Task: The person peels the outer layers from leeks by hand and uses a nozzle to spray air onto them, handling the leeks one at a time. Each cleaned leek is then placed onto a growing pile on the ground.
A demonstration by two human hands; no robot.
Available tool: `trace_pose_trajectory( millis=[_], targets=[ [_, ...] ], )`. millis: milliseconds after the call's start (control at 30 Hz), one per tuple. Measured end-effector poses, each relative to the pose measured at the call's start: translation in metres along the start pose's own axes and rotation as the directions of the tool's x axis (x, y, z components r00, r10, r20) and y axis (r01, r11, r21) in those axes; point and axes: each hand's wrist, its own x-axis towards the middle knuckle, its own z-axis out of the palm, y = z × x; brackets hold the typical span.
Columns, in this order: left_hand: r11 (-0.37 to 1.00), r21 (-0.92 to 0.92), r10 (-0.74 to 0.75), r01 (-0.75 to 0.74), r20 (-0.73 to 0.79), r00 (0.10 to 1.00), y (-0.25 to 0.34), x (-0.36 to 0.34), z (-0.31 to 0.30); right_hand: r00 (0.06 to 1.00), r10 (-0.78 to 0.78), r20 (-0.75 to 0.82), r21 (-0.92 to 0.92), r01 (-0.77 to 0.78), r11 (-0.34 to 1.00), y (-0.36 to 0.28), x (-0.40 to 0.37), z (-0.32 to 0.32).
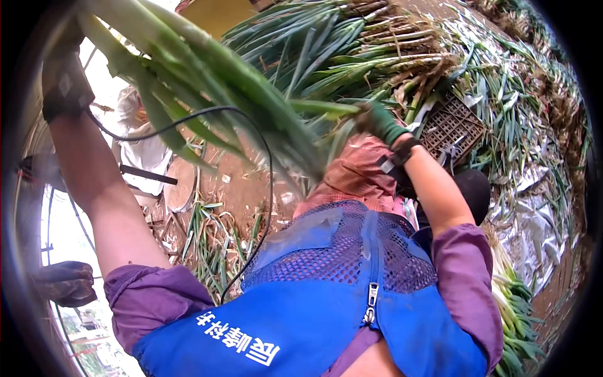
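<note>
My left hand [66,78], in a dark glove, is raised at the upper left, closed round the upper-left end of a bunch of long green onions [232,75]. The bunch slants down to the right across the view, blurred by motion; my fingertips fall partly in the dark frame edge. At the upper middle my right hand [379,121], in a green glove with a dark wrist strap, is closed on a green leaf [323,107]. It is above a reddish cloth [358,169] over my lap, beside the big onion pile [333,56] with its roots to the right.
A brown plastic crate [453,129] sits right of my right hand. Loose leaves [509,100] and silvery sheeting [531,232] cover the right side. More onions [515,308] lie at the lower right. A black cable [270,169] loops before my chest; leaf scraps [210,239] litter the ground.
</note>
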Motion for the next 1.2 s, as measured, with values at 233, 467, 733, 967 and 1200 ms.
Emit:
trace_pose_trajectory(
  millis=[233, 467, 733, 967, 1200],
  targets=[
    [0.979, 0.203, 0.015, 0.011, -0.126, 0.992, 0.01, 0.024, -0.099, 0.986, 0.036, -0.165, -0.92, -0.167, 0.354, 0.077, -0.019, -0.192],
    [0.957, 0.262, -0.065, 0.123, -0.219, 0.974, -0.058, 0.048, -0.174, 0.85, 0.171, -0.499, -0.789, -0.527, 0.317, 0.155, -0.182, -0.338],
    [0.925, 0.303, -0.237, 0.228, -0.007, 0.971, -0.058, 0.07, -0.28, 0.397, 0.64, -0.658, -0.515, -0.857, 0.002, 0.179, -0.565, -0.273],
    [0.896, 0.35, -0.222, 0.274, -0.181, 0.958, -0.044, 0.063, -0.126, -0.239, 0.945, -0.224, -0.46, -0.829, -0.319, 0.159, -0.776, -0.118],
    [0.908, 0.201, -0.413, 0.369, 0.269, 0.87, -0.091, 0.018, 0.156, -0.015, 0.904, -0.426, -0.282, -0.948, -0.149, 0.194, -0.656, -0.176]
  ],
)
